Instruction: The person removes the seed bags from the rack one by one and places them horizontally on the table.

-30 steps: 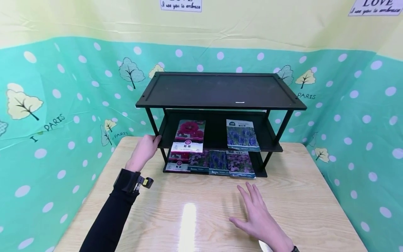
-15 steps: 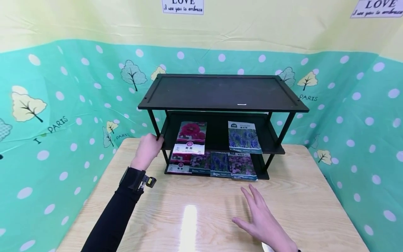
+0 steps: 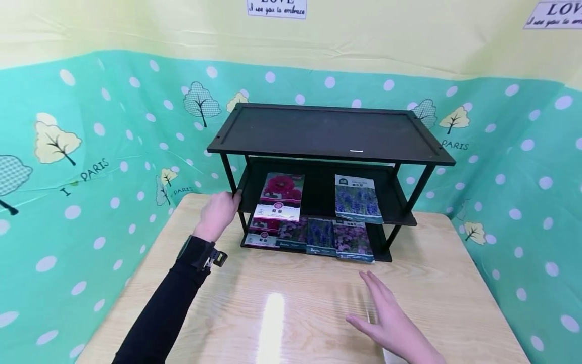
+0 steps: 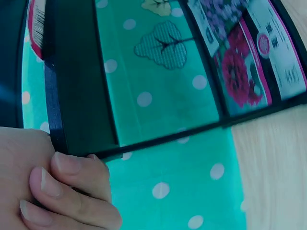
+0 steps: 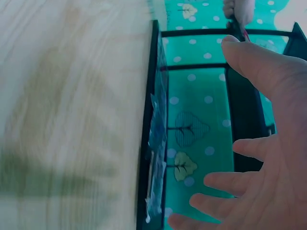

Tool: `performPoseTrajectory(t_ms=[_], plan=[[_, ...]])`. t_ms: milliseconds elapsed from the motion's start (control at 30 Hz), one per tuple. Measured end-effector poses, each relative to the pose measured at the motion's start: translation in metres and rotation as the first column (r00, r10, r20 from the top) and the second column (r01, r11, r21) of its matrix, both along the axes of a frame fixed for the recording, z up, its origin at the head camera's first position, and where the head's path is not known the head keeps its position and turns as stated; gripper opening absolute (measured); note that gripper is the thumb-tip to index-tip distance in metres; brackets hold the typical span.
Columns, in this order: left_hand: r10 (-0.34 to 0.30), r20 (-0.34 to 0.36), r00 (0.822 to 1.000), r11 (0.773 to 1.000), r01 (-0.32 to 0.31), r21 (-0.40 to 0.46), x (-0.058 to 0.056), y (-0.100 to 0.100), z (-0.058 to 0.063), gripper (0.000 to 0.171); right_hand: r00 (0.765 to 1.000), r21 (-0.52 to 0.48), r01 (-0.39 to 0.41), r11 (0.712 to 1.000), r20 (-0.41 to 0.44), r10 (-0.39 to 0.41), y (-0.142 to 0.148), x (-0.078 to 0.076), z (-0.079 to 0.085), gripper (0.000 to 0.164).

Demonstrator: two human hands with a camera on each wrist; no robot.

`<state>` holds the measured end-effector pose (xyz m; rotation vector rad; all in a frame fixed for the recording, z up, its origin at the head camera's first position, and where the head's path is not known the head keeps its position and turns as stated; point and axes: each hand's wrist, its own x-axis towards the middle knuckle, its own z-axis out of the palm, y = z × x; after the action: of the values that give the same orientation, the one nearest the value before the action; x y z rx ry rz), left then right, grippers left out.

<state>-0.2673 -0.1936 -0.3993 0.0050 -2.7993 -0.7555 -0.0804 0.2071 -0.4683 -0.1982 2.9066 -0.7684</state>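
L hand (image 3: 217, 215): fingers clamped on blk 3-tier rack (image 3: 332, 131) at L end of mid tier (image 3: 318, 192); R hand (image 3: 393, 323) over bench (image 3: 227, 313) in front of rack, fingers apart; mid tier bears 1 red-bloom seed packet (image 3: 282, 187) at L, 1 blue-bloom seed packet (image 3: 357, 199) at R; btm tier (image 3: 380, 242) has 4 seed packets (image 3: 352, 240) in a row.

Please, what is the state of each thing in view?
Black rack, upright.
Upper red packet, lying face up.
Upper blue packet, lying face up.
Four lower packets, side by side.
Left grip, holding the rack's side.
Right grip, fingers spread, holding nothing.
White item, mostly hidden; unclear.
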Motion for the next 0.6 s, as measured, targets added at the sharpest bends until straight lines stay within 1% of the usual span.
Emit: performPoseTrajectory(t_ms=[133, 200, 267, 333, 367, 500, 567, 600], plan=[[0.012, -0.009, 1.000, 1.000, -0.012, 0.000, -0.001, 0.001, 0.000, 0.038, 1.000, 0.012, 0.012, 1.000, 0.022, -0.012, 0.015, -0.004, 0.008, 0.108], [0.019, -0.016, 1.000, 1.000, -0.020, -0.017, -0.001, 0.001, 0.000, 0.041, 1.000, 0.010, 0.005, 1.000, 0.008, -0.005, 0.022, -0.006, 0.013, 0.107], [0.038, -0.006, 0.999, 0.999, -0.038, -0.033, 0.000, 0.001, 0.001, 0.045, 1.000, -0.001, -0.003, 1.000, -0.004, 0.003, 0.028, -0.007, 0.018, 0.106], [0.058, 0.001, 0.998, 0.996, -0.057, -0.061, 0.002, 0.001, 0.001, 0.048, 1.000, -0.007, -0.008, 1.000, -0.005, 0.008, 0.034, -0.008, 0.022, 0.105], [0.056, 0.008, 0.998, 0.993, -0.054, -0.105, 0.003, 0.001, 0.001, 0.048, 1.000, -0.009, -0.009, 1.000, -0.009, 0.009, 0.036, -0.008, 0.025, 0.104], [0.047, 0.010, 0.999, 0.976, -0.044, -0.212, 0.005, 0.004, 0.001, 0.045, 0.999, 0.002, -0.006, 1.000, -0.032, 0.007, 0.044, -0.007, 0.032, 0.100], [0.050, 0.017, 0.999, 0.972, -0.044, -0.232, 0.005, 0.006, 0.001, 0.044, 0.999, 0.012, -0.007, 1.000, -0.047, 0.007, 0.046, -0.006, 0.034, 0.099], [0.062, 0.021, 0.998, 0.976, -0.056, -0.212, 0.004, 0.006, 0.001, 0.046, 0.999, 0.018, -0.005, 1.000, -0.046, 0.005, 0.047, -0.005, 0.036, 0.098]])
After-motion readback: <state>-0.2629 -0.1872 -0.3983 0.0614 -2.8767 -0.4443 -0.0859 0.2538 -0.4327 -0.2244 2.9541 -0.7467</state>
